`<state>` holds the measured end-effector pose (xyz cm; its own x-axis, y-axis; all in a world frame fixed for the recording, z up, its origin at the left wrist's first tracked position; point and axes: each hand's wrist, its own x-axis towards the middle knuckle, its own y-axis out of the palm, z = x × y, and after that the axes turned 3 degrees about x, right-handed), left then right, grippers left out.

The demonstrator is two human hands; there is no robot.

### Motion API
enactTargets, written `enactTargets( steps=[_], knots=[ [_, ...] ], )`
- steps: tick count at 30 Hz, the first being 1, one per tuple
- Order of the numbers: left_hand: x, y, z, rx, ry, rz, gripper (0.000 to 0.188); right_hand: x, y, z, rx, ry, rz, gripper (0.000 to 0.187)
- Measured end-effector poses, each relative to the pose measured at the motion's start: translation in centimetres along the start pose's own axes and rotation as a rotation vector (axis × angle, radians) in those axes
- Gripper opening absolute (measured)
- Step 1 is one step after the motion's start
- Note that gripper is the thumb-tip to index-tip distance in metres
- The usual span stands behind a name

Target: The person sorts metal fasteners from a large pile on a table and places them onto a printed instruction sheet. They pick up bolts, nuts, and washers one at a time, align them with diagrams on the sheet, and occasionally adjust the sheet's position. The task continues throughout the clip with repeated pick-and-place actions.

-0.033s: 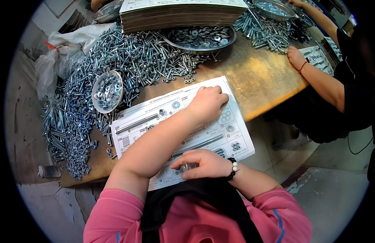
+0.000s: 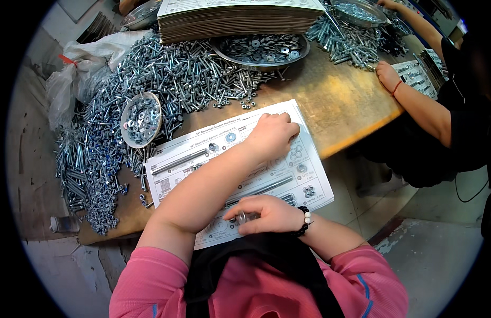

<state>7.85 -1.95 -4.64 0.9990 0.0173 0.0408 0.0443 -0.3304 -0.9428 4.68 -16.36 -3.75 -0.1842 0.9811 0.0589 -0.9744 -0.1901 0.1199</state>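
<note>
My left arm reaches across a printed parts sheet (image 2: 319,175). My left hand (image 2: 273,135) is closed over the sheet's upper right part; whatever its curled fingers hold is hidden. Nearer to me, my right hand (image 2: 269,214) pinches a small clear, shiny piece (image 2: 247,217) between thumb and fingers, above the sheet's lower edge. On the sheet lie a long metal rod (image 2: 179,161), a flat washer (image 2: 231,137), a nut (image 2: 212,146), a second rod (image 2: 264,189), another nut (image 2: 301,168) and a cluster of small nuts (image 2: 309,192).
A large heap of bolts (image 2: 166,69) and nuts (image 2: 103,212) covers the table's left side. Beside the sheet sits a small dish (image 2: 159,123) of washers. Behind stand a washer bowl (image 2: 248,66) and a stack of cards (image 2: 237,27). A co-worker's hand (image 2: 388,77) rests at the right.
</note>
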Motion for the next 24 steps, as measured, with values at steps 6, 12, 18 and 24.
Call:
enactTargets(
  steps=[6, 12, 18, 24],
  knots=[
    [-4.5, -2.4, 0.6, -0.240, -0.061, -0.406, 0.027, -0.3, -0.5, 1.1, 0.919, 0.197, -0.278, 0.025],
    [-16.2, -4.4, 2.1, -0.346, -0.348, -0.595, 0.024, 2.7, -8.4, 3.7, 0.922, -0.165, -0.547, 0.019],
    [-25.4, -2.6, 3.1, -0.288, -0.672, -0.635, 0.026, 9.9, -18.1, 9.6, -0.003, -0.170, -0.890, 0.047],
    [-30.0, -2.0, 3.2, -0.264, -0.833, -0.649, 0.031, 4.6, -17.4, 3.8, -0.672, 0.035, -0.643, 0.030]
  ],
)
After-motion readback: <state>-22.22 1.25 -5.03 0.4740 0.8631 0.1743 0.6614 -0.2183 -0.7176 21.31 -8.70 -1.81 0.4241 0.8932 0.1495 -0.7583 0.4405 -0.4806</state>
